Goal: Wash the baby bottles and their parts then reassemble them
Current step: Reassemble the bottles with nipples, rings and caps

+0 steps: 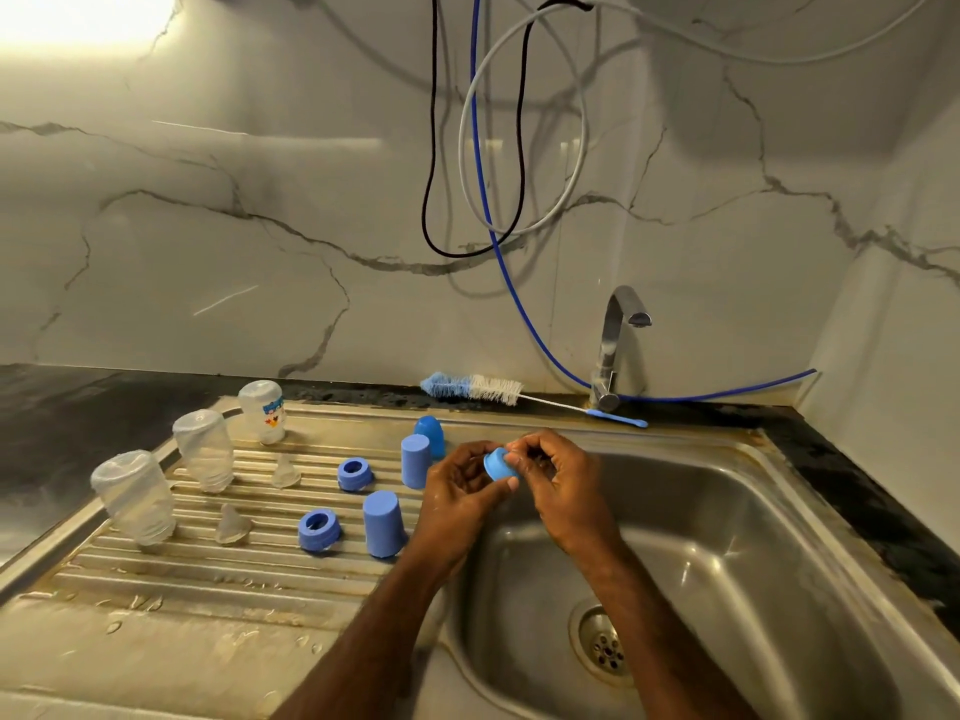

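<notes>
Sink basin [727,537] at the table's right, drainboard [156,615] on its left, three bottles [203,449] inverted along the drainboard's left edge, nipples [232,524], rings [319,530] and caps [383,523] rightward, brush [470,388] along the back edge left of the tap [615,345], both hands [561,485] over the basin's left rim

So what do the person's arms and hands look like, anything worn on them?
Both forearms are bare as far as the frame shows: no sleeves, gloves or watch. The left hand and right hand show no rings that I can make out. Their surfaces look slightly wet.
</notes>
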